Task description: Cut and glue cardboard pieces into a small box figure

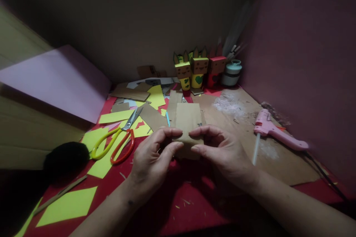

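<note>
A small rectangular piece of brown cardboard (188,120) is held in front of me between both hands, and it looks bent across its lower part. My left hand (155,155) pinches its left edge with thumb and forefinger. On the opposite edge, my right hand (219,152) grips it the same way. A dark mark shows near the cardboard's right side. Scissors (124,137) with one yellow and one red handle lie to the left, blades slightly apart. Over on the right rests a pink glue gun (278,131) with a clear glue stick.
Yellow paper pieces (68,205) and cardboard scraps (130,92) cover the left of the red table (167,207). Several box-headed paper figures (199,70) and a teal-lidded jar (232,72) stand at the back. A cardboard sheet (292,170) lies under the glue gun. Walls enclose the table.
</note>
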Demonstrator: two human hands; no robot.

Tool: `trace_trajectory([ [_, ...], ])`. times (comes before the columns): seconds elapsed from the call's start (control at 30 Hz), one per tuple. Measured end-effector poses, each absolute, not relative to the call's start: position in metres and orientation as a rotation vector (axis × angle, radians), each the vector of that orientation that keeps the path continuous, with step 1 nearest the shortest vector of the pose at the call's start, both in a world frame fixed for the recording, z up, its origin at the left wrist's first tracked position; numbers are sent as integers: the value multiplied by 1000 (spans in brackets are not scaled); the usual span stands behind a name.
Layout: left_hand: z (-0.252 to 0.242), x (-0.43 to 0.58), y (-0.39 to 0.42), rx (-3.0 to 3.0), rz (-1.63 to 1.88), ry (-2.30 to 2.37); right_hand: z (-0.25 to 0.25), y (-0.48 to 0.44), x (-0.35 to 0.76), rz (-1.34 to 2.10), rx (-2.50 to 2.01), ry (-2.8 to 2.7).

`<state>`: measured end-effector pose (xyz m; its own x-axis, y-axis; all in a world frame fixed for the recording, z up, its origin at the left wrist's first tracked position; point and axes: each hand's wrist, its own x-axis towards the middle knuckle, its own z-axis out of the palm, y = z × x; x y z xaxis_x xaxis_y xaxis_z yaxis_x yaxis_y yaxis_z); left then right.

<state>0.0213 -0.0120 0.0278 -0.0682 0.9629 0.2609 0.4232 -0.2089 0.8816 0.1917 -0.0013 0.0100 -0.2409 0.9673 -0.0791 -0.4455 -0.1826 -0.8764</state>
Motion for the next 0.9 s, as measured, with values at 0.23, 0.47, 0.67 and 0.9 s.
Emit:
trace_trajectory([
  [0.23, 31, 22, -10, 1435, 1251, 1427, 5, 2, 197, 1517, -883, -1076],
  [0.47, 32, 22, -9, 1351, 1249, 1374, 5, 0, 197, 1328, -960, -1173],
  [0.67, 32, 21, -8, 1329, 1228, 1350, 5, 2, 197, 1423, -940, -1097],
  [0.9, 29, 20, -8, 1346, 1206, 1373, 3, 3, 197, 1307, -924, -1145],
])
